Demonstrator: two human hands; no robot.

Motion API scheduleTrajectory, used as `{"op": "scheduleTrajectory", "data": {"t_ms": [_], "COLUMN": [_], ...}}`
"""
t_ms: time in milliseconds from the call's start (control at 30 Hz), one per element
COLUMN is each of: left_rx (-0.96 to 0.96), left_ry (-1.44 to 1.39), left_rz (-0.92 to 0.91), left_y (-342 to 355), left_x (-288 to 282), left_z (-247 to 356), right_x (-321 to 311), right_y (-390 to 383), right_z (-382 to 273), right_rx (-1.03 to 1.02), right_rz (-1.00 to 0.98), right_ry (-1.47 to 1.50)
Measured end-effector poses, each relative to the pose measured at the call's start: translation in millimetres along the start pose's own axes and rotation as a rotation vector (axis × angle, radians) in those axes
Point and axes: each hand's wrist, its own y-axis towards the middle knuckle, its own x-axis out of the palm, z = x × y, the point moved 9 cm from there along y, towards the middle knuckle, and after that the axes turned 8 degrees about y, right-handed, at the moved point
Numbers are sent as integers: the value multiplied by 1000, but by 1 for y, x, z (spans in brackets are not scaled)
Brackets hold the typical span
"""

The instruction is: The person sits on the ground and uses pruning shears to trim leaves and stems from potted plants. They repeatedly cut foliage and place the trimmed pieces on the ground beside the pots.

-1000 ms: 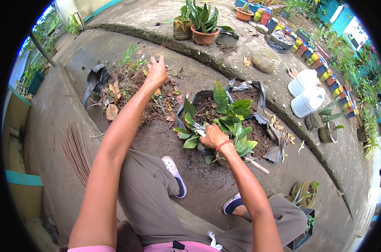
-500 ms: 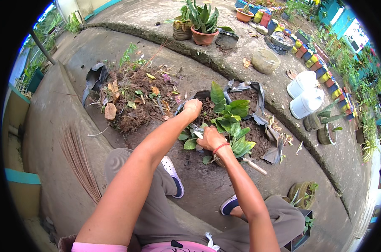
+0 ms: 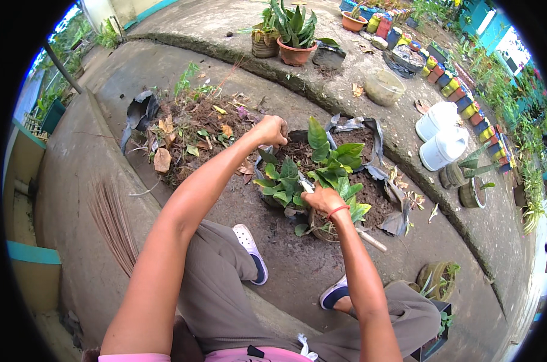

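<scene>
The right hand (image 3: 323, 199) is closed around 1 pale-handled tool (image 3: 308, 186), its far end lost among leaves. The left hand (image 3: 272, 130) has curled fingers; whether it has hold of anything cannot be told. The leafy plants (image 3: 341, 163) lie right around the right hand, and to the right of the left one. 1 pale stick (image 3: 372, 240) shows beside the right forearm. Farther right stand 2 white jugs (image 3: 444, 148); dark marks on the pink shirt (image 3: 222, 355) are too cut off to read

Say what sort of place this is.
Likely a garden or paved yard outdoors: a leafy plant in an orange pot, a heap of soil and dead leaves, and colourful painted edging suggest it.
</scene>
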Motion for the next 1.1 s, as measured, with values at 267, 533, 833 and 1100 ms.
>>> {"op": "scheduleTrajectory", "data": {"t_ms": [267,533,833,1100], "left_rx": [-300,132,31,45], "left_ry": [695,314,310,53], "left_rz": [698,169,100,322], "left_y": [-40,22,46,39], "left_x": [-159,-24,52,11], "left_z": [-42,16,27,13], "right_x": [-14,-19,-22,-24], "right_y": [4,47,73,56], "right_z": [7,-14,-16,-10], "right_rx": [69,47,96,-46], "right_rz": [15,368,494,610], "right_ry": [192,140,178,125]}}
